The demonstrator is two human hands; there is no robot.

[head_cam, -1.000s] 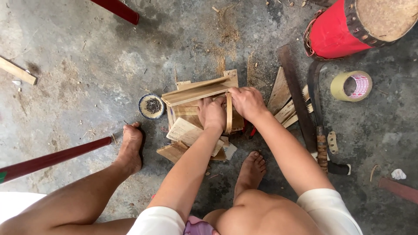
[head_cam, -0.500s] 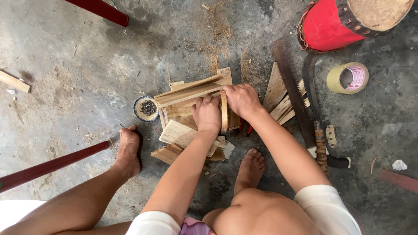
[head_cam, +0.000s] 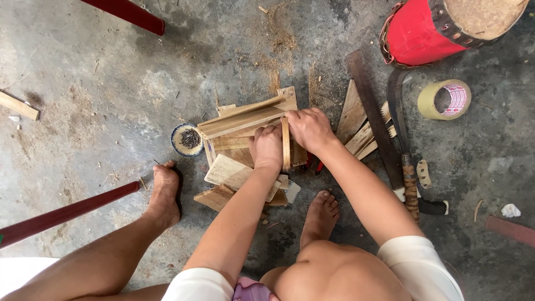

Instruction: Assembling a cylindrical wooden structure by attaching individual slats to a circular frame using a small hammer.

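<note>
Both my hands on the wooden frame [head_cam: 245,120].
My left hand [head_cam: 267,147] and right hand [head_cam: 309,129] grip its upright slat [head_cam: 286,144] on the concrete floor [head_cam: 100,95].

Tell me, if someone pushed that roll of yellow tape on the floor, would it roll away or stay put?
The roll of tape lies flat on its side on the concrete floor, so a push would probably make it slide a little, not roll. Stood on its edge, its round shape would likely let it roll. It looks hollow in the middle, so it is probably light.
</note>
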